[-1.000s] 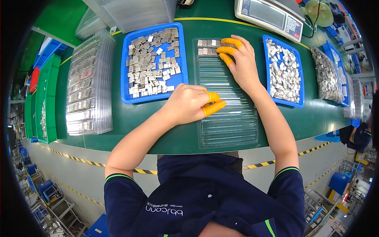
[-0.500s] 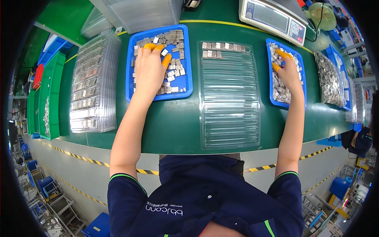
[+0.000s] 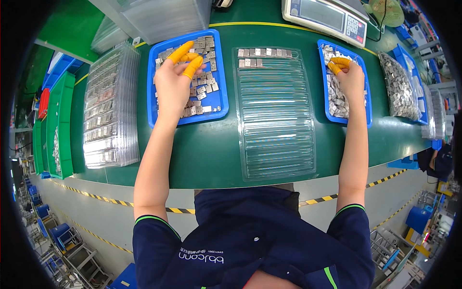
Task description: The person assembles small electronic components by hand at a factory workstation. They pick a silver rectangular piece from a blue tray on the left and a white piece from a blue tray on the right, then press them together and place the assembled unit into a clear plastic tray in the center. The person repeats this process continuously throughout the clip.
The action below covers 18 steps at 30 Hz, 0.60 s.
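Note:
My left hand (image 3: 174,84), with yellow finger cots, is over the left blue tray (image 3: 224,91), which holds many small flat metal pieces (image 3: 208,86). Its thumb and a finger come together in a pinch while the index finger points forward; what they hold is too small to make out. Above the right blue tray (image 3: 368,103), my right hand (image 3: 350,79) has its cotted thumb and fingertips pressed together, their contents hidden. A heap of small silvery parts (image 3: 338,101) fills that tray. Between the hands lies a clear ribbed plastic tray (image 3: 276,111), with metal pieces (image 3: 262,52) in its far two rows.
Stacked clear trays with parts (image 3: 110,106) stand at the left, beside green bins (image 3: 57,130). A digital scale (image 3: 325,19) sits at the back right. A bag of metal parts (image 3: 399,89) lies at the far right. The green table's front edge (image 3: 216,187) runs before me.
My left hand has lifted and turned slightly above its tray, its thumb closing toward a finger. The fingers of my right hand have drawn together into a pinch. The view has shifted slightly.

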{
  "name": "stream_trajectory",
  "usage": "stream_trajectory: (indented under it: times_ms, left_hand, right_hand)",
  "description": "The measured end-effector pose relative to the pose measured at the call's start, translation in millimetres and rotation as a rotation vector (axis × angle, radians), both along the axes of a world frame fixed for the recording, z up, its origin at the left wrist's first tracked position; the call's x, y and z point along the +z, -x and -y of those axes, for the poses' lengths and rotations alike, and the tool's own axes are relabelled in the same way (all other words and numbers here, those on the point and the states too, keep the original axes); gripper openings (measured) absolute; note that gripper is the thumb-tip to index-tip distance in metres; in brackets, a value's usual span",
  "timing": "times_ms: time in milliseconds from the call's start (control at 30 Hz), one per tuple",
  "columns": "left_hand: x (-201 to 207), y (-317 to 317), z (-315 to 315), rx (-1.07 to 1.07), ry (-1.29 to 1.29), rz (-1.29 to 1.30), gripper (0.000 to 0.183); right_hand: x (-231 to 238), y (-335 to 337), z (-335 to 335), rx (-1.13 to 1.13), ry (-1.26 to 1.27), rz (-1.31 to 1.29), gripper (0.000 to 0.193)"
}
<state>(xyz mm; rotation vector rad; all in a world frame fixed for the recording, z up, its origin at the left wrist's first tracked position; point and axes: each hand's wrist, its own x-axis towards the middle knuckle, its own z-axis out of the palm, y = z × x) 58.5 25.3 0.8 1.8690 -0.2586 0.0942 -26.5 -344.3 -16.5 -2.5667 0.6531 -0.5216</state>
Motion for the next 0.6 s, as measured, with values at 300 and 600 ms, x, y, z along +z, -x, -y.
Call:
stream_trajectory:
  times_ms: [300, 600]
  left_hand:
    - [9, 14, 7, -0.173, 0.538, -0.33, 0.027]
    - [9, 34, 21, -0.308, 0.349, -0.361, 0.028]
  right_hand:
    - [12, 0, 3, -0.026, -0.24, 0.41, 0.021]
    - [27, 6, -123, 0.437, -0.586, 0.395, 0.029]
